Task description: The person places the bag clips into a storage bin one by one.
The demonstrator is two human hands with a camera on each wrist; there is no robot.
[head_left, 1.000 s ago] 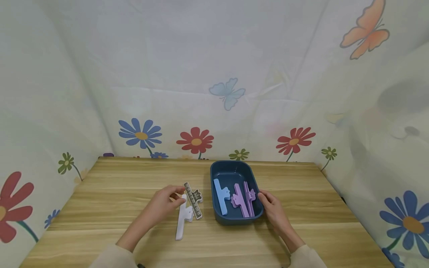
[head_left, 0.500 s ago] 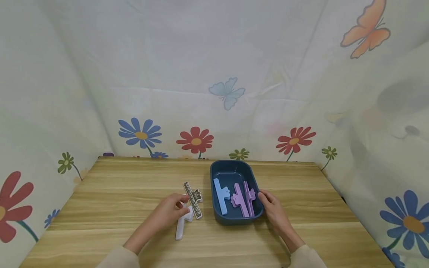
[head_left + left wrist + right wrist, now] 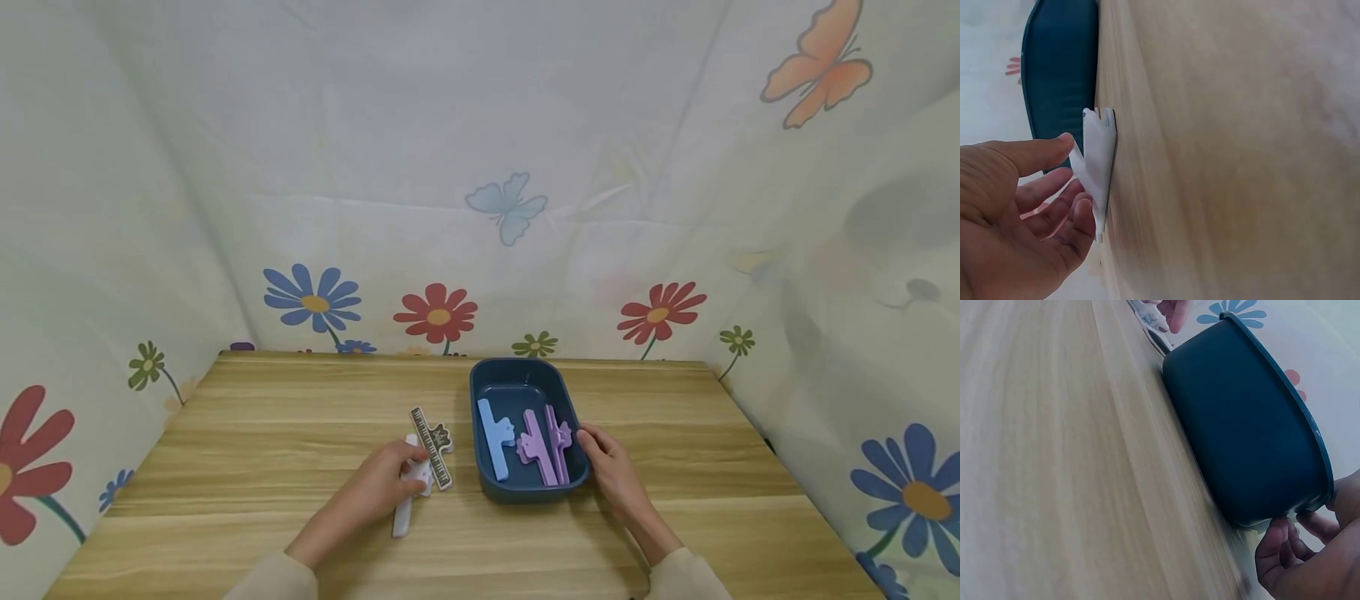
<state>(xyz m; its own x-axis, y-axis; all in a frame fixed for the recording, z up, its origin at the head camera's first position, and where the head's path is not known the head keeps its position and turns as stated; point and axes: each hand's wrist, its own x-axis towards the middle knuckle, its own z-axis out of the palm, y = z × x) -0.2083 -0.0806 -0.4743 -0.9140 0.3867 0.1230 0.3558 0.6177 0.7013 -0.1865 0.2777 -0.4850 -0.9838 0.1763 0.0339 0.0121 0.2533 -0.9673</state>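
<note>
My left hand (image 3: 390, 478) is at the white clip (image 3: 402, 518) on the table, thumb and fingers on either side of its raised handle. In the left wrist view the thumb touches the tip of the clip's lifted flap (image 3: 1079, 164), and curled fingers meet its other side. Right beside it lies a clip with a black-and-white piano-key pattern (image 3: 431, 450). My right hand (image 3: 611, 467) grips the near right rim of a dark blue plastic bin (image 3: 525, 495); some of its fingers are under the wall in the right wrist view. Inside the bin lie a light blue clip (image 3: 495, 442) and two purple clips (image 3: 536, 450).
The wood-grain table (image 3: 300, 400) extends to both sides of the hands. Behind it and at the sides hangs a pale cloth (image 3: 375, 225) printed with flowers and butterflies.
My left hand has moved from the far end of the white clip toward me and down to its handle, closing round it. The right hand and the bin have stayed put.
</note>
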